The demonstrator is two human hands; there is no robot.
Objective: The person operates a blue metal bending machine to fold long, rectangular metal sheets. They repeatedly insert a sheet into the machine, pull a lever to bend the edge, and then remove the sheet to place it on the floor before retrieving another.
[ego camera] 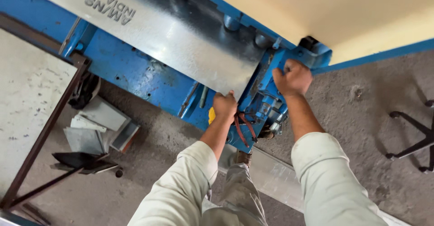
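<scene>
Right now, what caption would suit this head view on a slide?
Left hand grips metal sheet corner; right hand clasps blue machine.

A rough grey concrete floor (149,162) spreads across a workshop, dusty and stained. At twelve to two o'clock rises a cream wall (343,9) with a blue band (379,54) along its base. At nine o'clock stands a table with a pale speckled top (27,95) and a dark brown metal frame (49,126). Scrap metal pieces (97,128) lie on the floor just beside it. At three o'clock, the black legs of a chair base (418,137) reach in. Light is soft and even.
</scene>
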